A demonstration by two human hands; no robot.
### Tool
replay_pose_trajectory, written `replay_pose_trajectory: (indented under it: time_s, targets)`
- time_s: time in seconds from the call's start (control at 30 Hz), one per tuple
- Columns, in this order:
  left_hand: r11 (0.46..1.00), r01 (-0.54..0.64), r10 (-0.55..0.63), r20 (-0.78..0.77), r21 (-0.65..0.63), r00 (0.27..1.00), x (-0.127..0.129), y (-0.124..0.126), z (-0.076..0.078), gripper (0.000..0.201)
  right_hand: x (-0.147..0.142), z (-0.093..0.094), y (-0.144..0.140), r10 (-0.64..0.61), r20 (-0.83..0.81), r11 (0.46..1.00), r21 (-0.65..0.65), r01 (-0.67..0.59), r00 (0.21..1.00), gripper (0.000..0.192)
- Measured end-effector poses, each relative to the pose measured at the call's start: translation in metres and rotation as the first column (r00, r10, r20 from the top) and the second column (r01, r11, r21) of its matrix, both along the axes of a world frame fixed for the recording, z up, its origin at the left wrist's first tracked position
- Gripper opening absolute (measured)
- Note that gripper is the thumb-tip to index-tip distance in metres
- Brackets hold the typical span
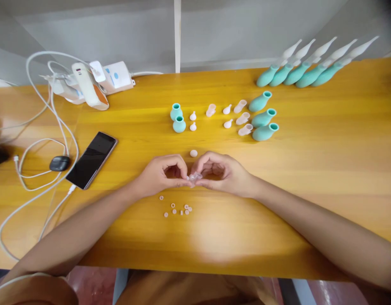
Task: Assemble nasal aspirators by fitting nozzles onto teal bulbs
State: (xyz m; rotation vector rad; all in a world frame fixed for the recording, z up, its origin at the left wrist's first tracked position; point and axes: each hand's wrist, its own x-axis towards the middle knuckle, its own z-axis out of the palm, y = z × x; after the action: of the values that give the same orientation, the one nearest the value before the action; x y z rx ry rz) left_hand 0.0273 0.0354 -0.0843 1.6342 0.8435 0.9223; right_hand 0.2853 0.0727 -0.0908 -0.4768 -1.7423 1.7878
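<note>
Clear plastic piece (pixel 194 177) sits pinched between the fingertips of the left hand (pixel 162 173) and right hand (pixel 222 171), both grips narrow on it, low over the tabletop (pixel 325 169). Tiny rings (pixel 176 209) lie just nearer the person; a white cap (pixel 193 153) just beyond. Fitting seems underway; steady alignment matters next.

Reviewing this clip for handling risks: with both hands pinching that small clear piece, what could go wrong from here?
1. The clear piece, pinched only by fingertips of the left hand and right hand, might slip.
2. The tiny rings lie loose just below the wrists; a forearm could scatter them.
3. The white cap by the knuckles could get knocked away.
</note>
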Motion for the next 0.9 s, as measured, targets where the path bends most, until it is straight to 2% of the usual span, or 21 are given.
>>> replay_pose_trajectory:
  time_s: [0.27,0.53,0.73,0.9]
  targets:
    - [0.997,0.017,-0.009,-0.110,0.069,0.994,-0.0002,0.0003,0.0033,0.024,-0.0015,0.0028,-0.0013,0.002,0.014,0.997,0.071,-0.003,1.000,0.031]
    - [0.993,-0.008,0.015,-0.065,0.115,0.998,-0.0013,0.0005,-0.0023,0.023,-0.0002,0.0025,0.0013,-0.059,-0.006,0.997,0.044,0.059,0.998,0.033]
    - [0.992,-0.020,0.030,-0.081,0.125,0.996,-0.0003,-0.0005,-0.0002,0.024,0.0002,0.0008,0.0026,-0.062,-0.003,0.997,0.051,0.062,0.998,0.034]
    - [0.978,-0.025,0.053,-0.131,0.209,0.990,0.0007,-0.0014,0.0025,0.020,0.0005,0.0021,0.0024,-0.064,0.019,0.996,0.067,0.063,0.998,0.034]
